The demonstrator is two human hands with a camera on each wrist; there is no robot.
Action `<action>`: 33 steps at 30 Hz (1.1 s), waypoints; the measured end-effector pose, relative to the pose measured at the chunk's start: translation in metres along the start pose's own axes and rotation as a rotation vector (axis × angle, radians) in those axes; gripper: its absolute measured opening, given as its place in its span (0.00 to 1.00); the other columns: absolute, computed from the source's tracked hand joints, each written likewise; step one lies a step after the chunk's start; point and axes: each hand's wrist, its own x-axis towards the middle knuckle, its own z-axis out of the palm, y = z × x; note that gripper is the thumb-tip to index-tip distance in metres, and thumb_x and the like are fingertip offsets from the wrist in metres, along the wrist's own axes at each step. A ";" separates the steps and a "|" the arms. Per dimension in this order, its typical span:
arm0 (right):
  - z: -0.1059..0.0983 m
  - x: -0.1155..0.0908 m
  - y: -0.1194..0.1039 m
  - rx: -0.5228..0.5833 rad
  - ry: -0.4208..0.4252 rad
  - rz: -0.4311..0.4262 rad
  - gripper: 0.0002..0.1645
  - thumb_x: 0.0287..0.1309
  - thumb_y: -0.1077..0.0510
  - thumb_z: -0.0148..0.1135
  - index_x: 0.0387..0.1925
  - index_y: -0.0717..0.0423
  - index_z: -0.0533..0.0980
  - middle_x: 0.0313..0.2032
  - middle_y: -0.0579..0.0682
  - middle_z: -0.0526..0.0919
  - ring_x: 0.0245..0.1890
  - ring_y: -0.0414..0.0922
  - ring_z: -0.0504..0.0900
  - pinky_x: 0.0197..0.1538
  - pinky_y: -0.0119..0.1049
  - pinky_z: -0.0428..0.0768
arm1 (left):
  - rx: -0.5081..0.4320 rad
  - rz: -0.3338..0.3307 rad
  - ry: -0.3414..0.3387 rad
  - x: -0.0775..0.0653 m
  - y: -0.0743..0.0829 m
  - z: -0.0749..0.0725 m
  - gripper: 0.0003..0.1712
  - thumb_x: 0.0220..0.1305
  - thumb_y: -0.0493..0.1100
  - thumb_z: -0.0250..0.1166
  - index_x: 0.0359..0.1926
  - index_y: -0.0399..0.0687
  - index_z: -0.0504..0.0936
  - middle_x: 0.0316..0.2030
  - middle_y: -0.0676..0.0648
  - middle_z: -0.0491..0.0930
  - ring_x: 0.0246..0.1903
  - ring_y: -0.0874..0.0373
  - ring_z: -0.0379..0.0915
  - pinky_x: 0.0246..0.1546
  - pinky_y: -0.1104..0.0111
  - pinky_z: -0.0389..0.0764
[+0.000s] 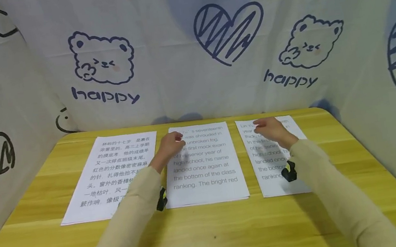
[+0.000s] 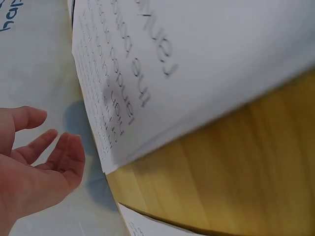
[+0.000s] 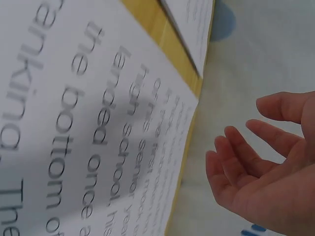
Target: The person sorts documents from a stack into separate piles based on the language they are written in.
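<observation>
Three stacks of printed white paper lie in a row on the wooden table. The left stack [image 1: 107,170] bears Chinese text; the middle stack [image 1: 204,167] and the right stack [image 1: 280,185] bear English text. Over the upper left edge of the middle stack is my left hand [image 1: 169,146], its fingers loosely bent and nothing between them. My right hand [image 1: 274,130] hovers over the top of the right stack, likewise empty. Both wrist views show the left hand [image 2: 42,174] and the right hand [image 3: 268,169] apart from the paper, thumb and fingertips separated.
A yellow wooden table [image 1: 206,236] carries the paper. White cloth [image 1: 176,80] with blue bear and heart drawings hangs behind it and along both sides. A small black and yellow item [image 1: 161,199] is at the left wrist, with a similar item [image 1: 289,171] at the right.
</observation>
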 end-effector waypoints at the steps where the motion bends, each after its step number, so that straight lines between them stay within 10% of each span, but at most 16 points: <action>1: 0.003 0.000 -0.004 -0.012 0.000 0.001 0.29 0.69 0.58 0.50 0.68 0.63 0.63 0.64 0.64 0.67 0.64 0.60 0.65 0.65 0.55 0.62 | 0.007 -0.003 -0.005 -0.002 -0.002 -0.001 0.24 0.67 0.35 0.55 0.61 0.28 0.69 0.58 0.32 0.70 0.59 0.40 0.66 0.60 0.55 0.68; 17: 0.049 0.000 -0.015 -0.023 -0.052 -0.150 0.27 0.67 0.61 0.51 0.64 0.70 0.66 0.57 0.67 0.73 0.56 0.59 0.73 0.59 0.49 0.72 | 0.042 -0.099 0.016 -0.019 -0.029 -0.022 0.29 0.64 0.36 0.56 0.64 0.24 0.65 0.62 0.28 0.66 0.63 0.37 0.61 0.62 0.53 0.65; 27: 0.063 0.003 -0.009 -0.077 -0.105 -0.049 0.31 0.66 0.57 0.53 0.66 0.69 0.63 0.62 0.66 0.68 0.60 0.58 0.69 0.63 0.50 0.67 | 0.041 -0.163 -0.043 -0.017 -0.036 -0.020 0.33 0.64 0.38 0.57 0.66 0.24 0.61 0.63 0.29 0.64 0.61 0.38 0.63 0.61 0.54 0.67; 33: 0.065 0.008 -0.008 -0.079 -0.166 -0.005 0.35 0.65 0.57 0.54 0.69 0.68 0.59 0.66 0.65 0.63 0.61 0.56 0.67 0.65 0.49 0.63 | -0.015 -0.178 -0.078 -0.010 -0.045 -0.019 0.09 0.60 0.34 0.61 0.34 0.31 0.70 0.28 0.43 0.66 0.30 0.53 0.62 0.33 0.67 0.64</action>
